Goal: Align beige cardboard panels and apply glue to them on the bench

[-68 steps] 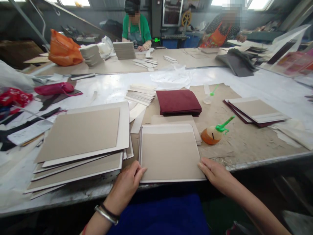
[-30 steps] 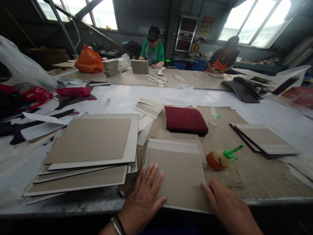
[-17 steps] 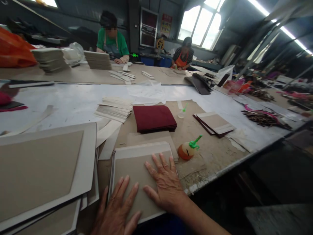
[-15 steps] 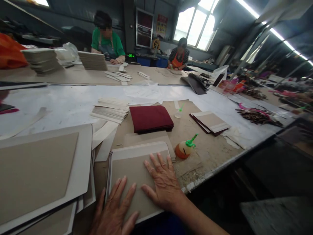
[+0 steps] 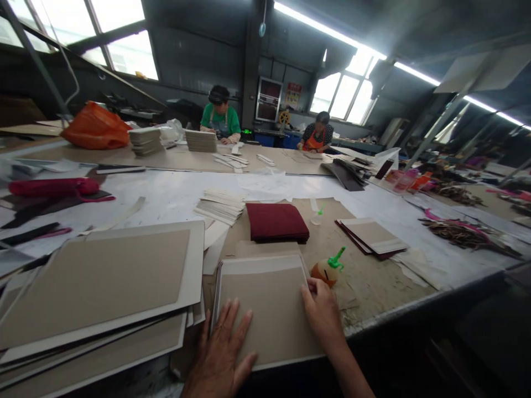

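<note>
A stack of flat beige boards with pale borders lies at the table's front edge. My left hand rests on its left side, fingers spread and nothing held. At the right edge of the stack, my right hand pinches a board's rim between thumb and curled fingers; how many layers it grips is hidden. Just beyond that hand stands a round bottle with a green nozzle and amber liquid. A folded pile of dark red material sits behind the stack.
Larger bordered boards are piled to the left. Pale strips lie behind. On the right are a small board stack and a bundle of dark strips. Two people work across the table.
My right hand has moved from lying flat on the top board to its right edge, fingers now curled. My left hand stays spread on the board. The view has tilted up and turned left.
</note>
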`<action>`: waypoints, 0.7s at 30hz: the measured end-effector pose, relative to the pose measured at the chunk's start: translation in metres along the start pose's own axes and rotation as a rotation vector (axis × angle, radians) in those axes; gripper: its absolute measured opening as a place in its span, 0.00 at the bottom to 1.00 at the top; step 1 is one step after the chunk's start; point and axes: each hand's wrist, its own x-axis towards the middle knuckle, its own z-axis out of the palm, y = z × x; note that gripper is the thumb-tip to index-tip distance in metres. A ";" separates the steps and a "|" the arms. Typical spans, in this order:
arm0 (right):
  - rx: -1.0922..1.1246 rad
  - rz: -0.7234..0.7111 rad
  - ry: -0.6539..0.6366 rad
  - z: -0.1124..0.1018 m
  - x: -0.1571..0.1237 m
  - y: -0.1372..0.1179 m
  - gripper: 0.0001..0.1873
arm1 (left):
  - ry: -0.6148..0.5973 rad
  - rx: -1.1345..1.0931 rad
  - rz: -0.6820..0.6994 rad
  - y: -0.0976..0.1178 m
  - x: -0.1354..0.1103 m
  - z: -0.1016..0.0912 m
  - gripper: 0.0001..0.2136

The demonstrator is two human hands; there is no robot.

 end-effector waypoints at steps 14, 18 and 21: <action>0.664 0.184 -0.555 -0.007 -0.012 0.026 0.25 | -0.041 -0.058 0.024 -0.011 -0.001 -0.004 0.33; 0.620 0.062 -0.439 -0.015 -0.003 0.016 0.25 | -0.015 -0.158 -0.177 -0.006 -0.007 -0.006 0.35; 0.532 0.004 -0.300 -0.018 0.015 -0.009 0.23 | 0.084 -0.180 -0.371 -0.003 -0.012 0.000 0.33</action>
